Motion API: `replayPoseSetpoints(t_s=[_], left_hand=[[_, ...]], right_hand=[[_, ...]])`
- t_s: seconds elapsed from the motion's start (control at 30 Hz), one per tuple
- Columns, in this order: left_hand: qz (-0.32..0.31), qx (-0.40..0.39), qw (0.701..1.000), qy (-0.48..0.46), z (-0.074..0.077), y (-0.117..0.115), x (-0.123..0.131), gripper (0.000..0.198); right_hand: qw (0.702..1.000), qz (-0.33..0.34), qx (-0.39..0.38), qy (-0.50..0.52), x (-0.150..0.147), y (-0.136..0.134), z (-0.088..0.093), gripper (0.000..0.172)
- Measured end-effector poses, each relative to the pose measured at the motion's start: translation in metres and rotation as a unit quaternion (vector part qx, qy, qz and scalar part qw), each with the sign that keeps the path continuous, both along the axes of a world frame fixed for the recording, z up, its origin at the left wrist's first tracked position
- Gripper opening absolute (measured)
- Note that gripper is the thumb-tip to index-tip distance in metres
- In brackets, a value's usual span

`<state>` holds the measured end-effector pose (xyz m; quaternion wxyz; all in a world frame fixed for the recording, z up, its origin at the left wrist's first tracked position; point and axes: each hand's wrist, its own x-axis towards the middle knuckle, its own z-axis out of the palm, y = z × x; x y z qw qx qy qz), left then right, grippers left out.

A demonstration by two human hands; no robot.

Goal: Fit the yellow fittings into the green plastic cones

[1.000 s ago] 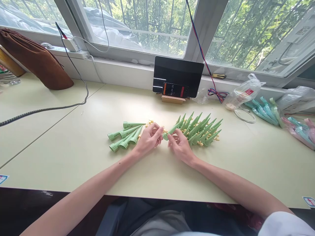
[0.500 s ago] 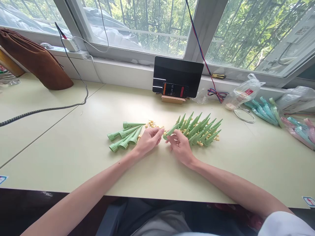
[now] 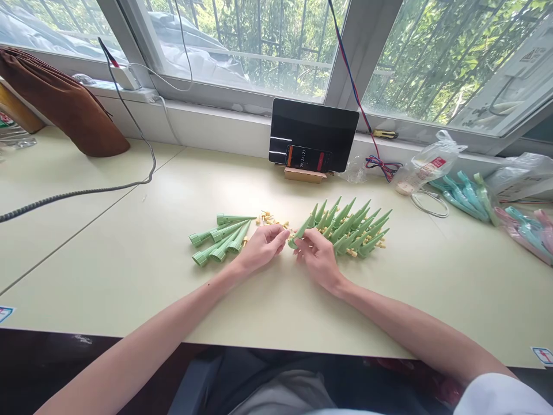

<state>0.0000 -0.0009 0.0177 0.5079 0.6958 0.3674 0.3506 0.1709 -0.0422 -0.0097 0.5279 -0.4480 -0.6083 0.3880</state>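
Observation:
My right hand (image 3: pixel 317 258) pinches a green plastic cone spike (image 3: pixel 301 231) by its wide end, just above the table. My left hand (image 3: pixel 262 246) is closed in a pinch right at that end, thumb and fingers pressed together on a small yellow piece too tiny to make out well. A pile of green cone spikes with yellow fittings (image 3: pixel 352 229) lies behind my right hand. To the left lie several green cone spikes (image 3: pixel 219 237) in a row. Small loose yellow parts (image 3: pixel 270 219) are scattered between the two piles.
A dark tablet (image 3: pixel 313 131) and a phone (image 3: pixel 307 159) on a wooden stand lean at the window sill. Plastic bags (image 3: pixel 425 164) and teal and pink parts (image 3: pixel 469 196) sit at right. A brown bag (image 3: pixel 60 101) and a grey cable (image 3: pixel 78 193) lie at left.
My hands stayed together at the middle. The cone spike in my right hand tilted slightly and my left fingers shifted at its wide end.

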Motion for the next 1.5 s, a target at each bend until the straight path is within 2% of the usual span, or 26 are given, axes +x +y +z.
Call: replayPoseSetpoints(t_s=[0.3,0.67,1.03,1.17,1.33,1.5], left_hand=[[-0.019,0.011,1.000,0.017,-0.010,0.003,0.000,0.041],[-0.018,0.053,0.997,0.052,-0.007,-0.001,0.000,0.031],[-0.008,0.218,0.971,0.096,-0.013,-0.003,0.000,0.025],[-0.011,0.251,0.962,0.106,-0.017,-0.002,-0.001,0.026],[-0.011,0.259,0.960,0.109,-0.018,-0.001,-0.001,0.025],[-0.017,0.220,0.970,0.101,-0.017,-0.001,0.000,0.022]], right_hand=[[0.999,-0.012,-0.024,-0.037,0.003,-0.002,0.001,0.034],[0.997,-0.011,-0.070,-0.023,0.002,-0.005,0.007,0.043],[0.996,-0.019,-0.081,-0.030,0.003,-0.006,0.005,0.042],[0.995,-0.016,-0.093,-0.016,0.003,-0.005,0.006,0.042],[0.995,-0.019,-0.100,-0.016,0.003,-0.005,0.007,0.042],[0.995,-0.022,-0.097,-0.017,0.001,-0.004,0.008,0.041]])
